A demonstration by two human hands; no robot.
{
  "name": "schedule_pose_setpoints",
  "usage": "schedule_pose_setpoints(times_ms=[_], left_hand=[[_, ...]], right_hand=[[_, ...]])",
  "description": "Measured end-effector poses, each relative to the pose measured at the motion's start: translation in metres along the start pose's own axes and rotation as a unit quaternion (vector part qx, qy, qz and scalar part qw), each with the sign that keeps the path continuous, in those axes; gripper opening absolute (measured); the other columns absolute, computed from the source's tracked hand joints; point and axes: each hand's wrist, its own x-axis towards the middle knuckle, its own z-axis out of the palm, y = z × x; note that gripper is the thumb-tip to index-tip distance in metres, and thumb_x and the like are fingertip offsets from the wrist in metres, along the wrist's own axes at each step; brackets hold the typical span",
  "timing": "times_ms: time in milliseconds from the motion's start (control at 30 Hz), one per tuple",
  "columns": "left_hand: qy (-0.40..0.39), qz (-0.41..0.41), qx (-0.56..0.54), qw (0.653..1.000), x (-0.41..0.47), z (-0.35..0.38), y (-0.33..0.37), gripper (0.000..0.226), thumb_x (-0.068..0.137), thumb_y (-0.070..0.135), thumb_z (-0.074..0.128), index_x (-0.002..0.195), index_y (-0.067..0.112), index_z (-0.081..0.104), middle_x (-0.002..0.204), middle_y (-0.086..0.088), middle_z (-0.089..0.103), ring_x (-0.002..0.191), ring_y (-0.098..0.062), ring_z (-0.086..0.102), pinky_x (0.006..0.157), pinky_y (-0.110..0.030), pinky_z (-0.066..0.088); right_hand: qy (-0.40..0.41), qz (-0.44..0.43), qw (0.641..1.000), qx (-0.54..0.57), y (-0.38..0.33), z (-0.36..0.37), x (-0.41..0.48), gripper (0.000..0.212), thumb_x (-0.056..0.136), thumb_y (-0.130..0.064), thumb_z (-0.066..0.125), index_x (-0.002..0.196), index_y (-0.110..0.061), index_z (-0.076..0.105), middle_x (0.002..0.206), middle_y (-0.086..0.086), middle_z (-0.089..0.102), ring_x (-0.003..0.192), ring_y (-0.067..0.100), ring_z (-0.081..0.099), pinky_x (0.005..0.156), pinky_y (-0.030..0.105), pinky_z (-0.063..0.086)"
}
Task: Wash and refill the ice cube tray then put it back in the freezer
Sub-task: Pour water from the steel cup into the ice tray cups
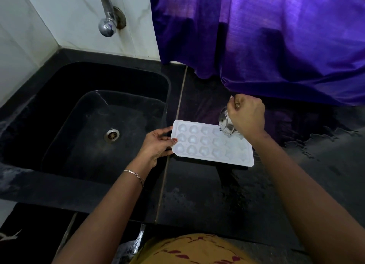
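Observation:
A white ice cube tray (205,145) with heart-shaped cells lies flat on the black counter just right of the sink. My left hand (158,143) grips its left edge, thumb on the rim. My right hand (246,115) holds a small steel cup (227,123) tilted down over the tray's far right cells, and water lies in the cells below it. The cells at the right end look wet and glossy.
A black sink (94,125) with a steel drain (112,135) sits to the left, a chrome tap (107,16) on the tiled wall above it. A purple curtain (276,42) hangs over the counter's back. Water pools on the counter (325,145) at right.

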Motion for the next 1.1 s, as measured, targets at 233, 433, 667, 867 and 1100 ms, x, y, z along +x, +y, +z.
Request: schedule_pose_setpoints(times_ms=[233, 433, 667, 867, 1100], left_hand=[[0.001, 0.000, 0.003, 1.000, 0.001, 0.000, -0.001, 0.043, 0.084, -0.002, 0.069, 0.124, 0.014, 0.062, 0.088, -0.005, 0.065, 0.074, -0.012, 0.067, 0.053, -0.020, 0.056], [0.001, 0.000, 0.007, 1.000, 0.003, 0.000, -0.001, 0.043, 0.084, -0.002, 0.069, 0.123, 0.015, 0.063, 0.086, -0.003, 0.065, 0.075, -0.012, 0.067, 0.057, -0.023, 0.059], [-0.001, 0.000, 0.004, 1.000, 0.003, -0.001, -0.002, 0.044, 0.084, -0.003, 0.069, 0.125, 0.013, 0.062, 0.085, -0.003, 0.065, 0.075, -0.012, 0.067, 0.055, -0.022, 0.058], [-0.005, 0.001, -0.003, 1.000, 0.002, -0.003, -0.003, 0.044, 0.084, -0.003, 0.069, 0.125, 0.012, 0.062, 0.084, -0.003, 0.064, 0.074, -0.012, 0.067, 0.053, -0.021, 0.056], [-0.004, 0.001, -0.001, 1.000, 0.003, -0.004, -0.003, 0.046, 0.083, -0.002, 0.070, 0.125, 0.013, 0.062, 0.088, -0.005, 0.065, 0.075, -0.012, 0.068, 0.053, -0.020, 0.055]], right_hand=[[-0.001, -0.027, 0.999, -0.022, -0.003, 0.002, -0.001, 0.048, 0.088, -0.015, 0.056, 0.051, -0.025, 0.027, 0.044, -0.006, 0.030, 0.041, 0.017, 0.032, 0.062, 0.029, 0.031], [-0.001, -0.031, 0.999, -0.023, -0.002, 0.003, 0.001, 0.051, 0.088, -0.015, 0.055, 0.051, -0.028, 0.023, 0.044, -0.006, 0.031, 0.041, 0.018, 0.034, 0.061, 0.030, 0.032], [0.001, -0.009, 1.000, 0.004, -0.002, -0.001, 0.000, 0.048, 0.088, -0.015, 0.055, 0.051, -0.024, 0.026, 0.043, -0.007, 0.028, 0.040, 0.013, 0.029, 0.057, 0.024, 0.030], [0.011, 0.115, 0.991, 0.065, -0.002, -0.004, 0.008, 0.044, 0.090, -0.020, 0.054, 0.052, -0.015, 0.030, 0.046, -0.002, 0.028, 0.043, 0.011, 0.024, 0.049, 0.028, 0.026], [-0.011, 0.073, 0.995, 0.060, -0.021, 0.004, 0.013, 0.048, 0.090, -0.019, 0.053, 0.051, -0.020, 0.025, 0.045, -0.005, 0.027, 0.042, 0.010, 0.024, 0.048, 0.023, 0.027]])
